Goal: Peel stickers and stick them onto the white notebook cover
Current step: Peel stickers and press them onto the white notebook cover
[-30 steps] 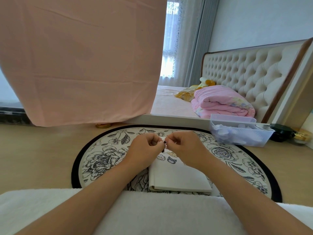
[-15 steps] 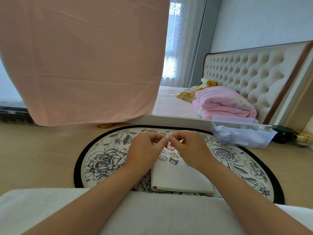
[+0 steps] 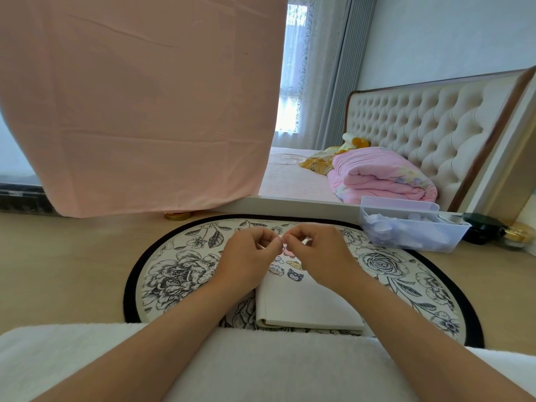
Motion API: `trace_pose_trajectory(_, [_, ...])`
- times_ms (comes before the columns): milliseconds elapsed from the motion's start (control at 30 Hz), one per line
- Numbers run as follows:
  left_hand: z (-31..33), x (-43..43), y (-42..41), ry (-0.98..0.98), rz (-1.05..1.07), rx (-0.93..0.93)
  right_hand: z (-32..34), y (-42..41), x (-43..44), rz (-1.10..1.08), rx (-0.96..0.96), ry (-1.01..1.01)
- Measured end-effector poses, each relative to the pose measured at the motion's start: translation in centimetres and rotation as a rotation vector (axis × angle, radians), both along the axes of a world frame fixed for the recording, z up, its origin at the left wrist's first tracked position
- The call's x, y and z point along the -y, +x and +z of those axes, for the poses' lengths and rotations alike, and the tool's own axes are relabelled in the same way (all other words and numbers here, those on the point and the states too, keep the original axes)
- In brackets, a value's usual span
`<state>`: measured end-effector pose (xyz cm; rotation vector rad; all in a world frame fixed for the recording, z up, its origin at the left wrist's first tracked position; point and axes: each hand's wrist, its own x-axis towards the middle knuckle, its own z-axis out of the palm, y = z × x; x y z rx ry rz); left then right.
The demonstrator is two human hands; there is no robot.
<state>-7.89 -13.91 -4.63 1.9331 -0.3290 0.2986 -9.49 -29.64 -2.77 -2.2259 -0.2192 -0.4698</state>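
The white notebook point(image 3: 304, 303) lies closed on the round floral mat point(image 3: 179, 274), a little right of centre. Three small cartoon stickers point(image 3: 293, 271) sit on the far part of its cover. Just above that far edge, my left hand point(image 3: 249, 256) and my right hand point(image 3: 319, 253) meet fingertip to fingertip. Together they pinch a small pink sticker piece point(image 3: 285, 249) between thumbs and forefingers. The other fingers are curled in. Whether the sticker has left its backing is too small to tell.
A clear plastic bin point(image 3: 412, 230) with white items stands at the mat's right rear. Beyond it are a dark jar point(image 3: 481, 230) and a gold lid point(image 3: 519, 230). A pink cloth point(image 3: 139, 105) hangs at the left, with a gold lid point(image 3: 177, 215) below it. A white towel point(image 3: 261, 367) covers my lap.
Both hands stay joined over the notebook's far edge. A pink sticker piece now shows between the fingertips where a darker bit showed a second ago. The view shifted slightly.
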Motion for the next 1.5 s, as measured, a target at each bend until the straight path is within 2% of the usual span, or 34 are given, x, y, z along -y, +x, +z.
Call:
trace_pose_trajectory(400, [0.1, 0.0, 0.1, -0.022, -0.097, 0.01, 0.9, -0.6, 0.0, 0.11, -0.314, 0.42])
trace_pose_trajectory(833, [0.4, -0.4, 0.1, -0.051, -0.151, 0.004, 0.6, -0.3, 0.7, 0.098, -0.26, 0.443])
trace_pose_trajectory(1067, [1.1, -0.2, -0.3, -0.16, -0.189, -0.098, 0.6, 0.1, 1.1, 0.081, -0.211, 0.377])
trace_pose_trajectory(1300, [2.0, 1.8, 0.3, -0.092, -0.067, -0.087, 1.8, 0.6, 2.3, 0.077, -0.157, 0.334])
trace_pose_trajectory(1500, [3.2, 4.9, 1.9, -0.04, -0.069, -0.061, 3.3, 1.6, 6.2, -0.034, -0.142, 0.29])
